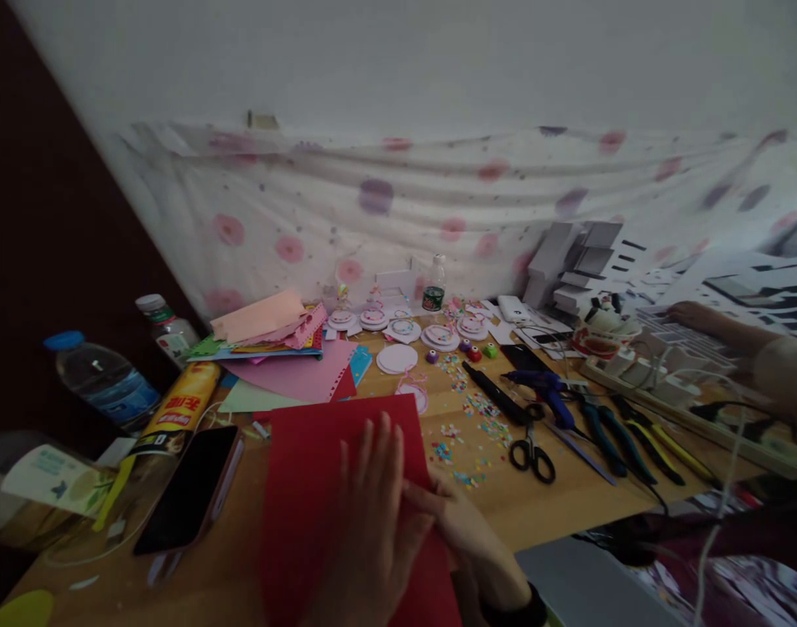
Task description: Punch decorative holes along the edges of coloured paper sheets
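Cluttered wooden table (568, 514) under a floral cloth. Near left, dark phone (189, 501). Centre, red paper sheet (320, 470): light, thin, easily creased, probably best taken by an edge. Left hand (372, 531) pressed flat on it, fingers spread; right hand (469, 540) pinching its right edge. Scissors (532, 453) further right.

Red paper (336, 488) partly covered by both hands, near edge cropped; far-right co-worker's forearm (731, 335) blurred, cropped.
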Demonstrator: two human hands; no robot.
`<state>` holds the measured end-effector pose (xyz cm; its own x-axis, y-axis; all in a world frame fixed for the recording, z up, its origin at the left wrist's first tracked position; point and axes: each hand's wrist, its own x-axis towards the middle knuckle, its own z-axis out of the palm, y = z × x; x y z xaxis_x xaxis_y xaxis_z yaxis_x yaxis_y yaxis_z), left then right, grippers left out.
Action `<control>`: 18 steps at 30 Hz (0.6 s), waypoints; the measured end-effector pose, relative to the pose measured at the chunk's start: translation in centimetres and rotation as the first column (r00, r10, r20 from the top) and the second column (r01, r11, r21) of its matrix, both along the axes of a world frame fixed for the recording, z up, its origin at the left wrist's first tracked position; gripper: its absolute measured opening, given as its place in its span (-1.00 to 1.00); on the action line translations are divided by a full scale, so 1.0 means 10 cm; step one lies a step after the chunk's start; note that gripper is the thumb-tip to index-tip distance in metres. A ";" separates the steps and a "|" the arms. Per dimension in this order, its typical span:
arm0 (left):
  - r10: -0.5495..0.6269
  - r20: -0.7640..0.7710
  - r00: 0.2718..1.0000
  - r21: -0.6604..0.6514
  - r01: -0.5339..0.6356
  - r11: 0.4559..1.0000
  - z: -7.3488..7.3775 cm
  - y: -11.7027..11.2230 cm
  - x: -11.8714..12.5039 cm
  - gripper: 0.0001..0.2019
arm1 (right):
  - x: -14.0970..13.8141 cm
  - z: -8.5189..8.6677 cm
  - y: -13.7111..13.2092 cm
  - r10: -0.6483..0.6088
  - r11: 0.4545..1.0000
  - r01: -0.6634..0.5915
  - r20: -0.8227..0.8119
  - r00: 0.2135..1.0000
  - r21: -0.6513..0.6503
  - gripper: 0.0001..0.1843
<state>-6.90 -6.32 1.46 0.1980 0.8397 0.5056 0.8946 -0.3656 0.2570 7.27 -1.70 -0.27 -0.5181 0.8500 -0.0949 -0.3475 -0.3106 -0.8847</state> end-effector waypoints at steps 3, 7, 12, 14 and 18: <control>-0.017 -0.159 0.987 0.083 0.030 0.996 -0.12 0.00 0.18 -0.28 | -0.11 -0.02 -0.07 -0.032 0.999 0.032 -0.068 0.997 -0.001 -0.50; 0.287 -0.058 0.956 0.116 -0.279 0.953 -0.16 0.10 -0.21 -0.44 | 0.03 0.03 -0.14 -0.030 0.984 0.000 -0.163 0.986 -0.176 -0.50; 0.519 0.619 0.589 -0.303 -0.431 0.850 -0.10 0.11 -1.00 -0.43 | 0.35 0.18 -0.14 -0.085 0.959 0.018 -0.225 0.971 -0.284 -0.60; 0.486 0.688 0.539 -0.364 -0.323 0.874 -0.07 0.07 -1.13 -0.46 | 0.41 0.20 -0.13 -0.088 0.956 0.012 -0.245 0.966 -0.295 -0.64; 0.515 0.747 0.420 -0.537 -0.073 0.840 -0.03 0.02 -1.06 -0.45 | 0.41 0.18 -0.13 -0.062 0.957 -0.023 -0.282 0.957 -0.289 -0.62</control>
<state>-17.52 -6.08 1.20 -0.4353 0.8941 -0.1058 0.1704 0.1972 0.9655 11.39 -2.97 1.58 -0.5430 0.8188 -0.1863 -0.5804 -0.5263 -0.6215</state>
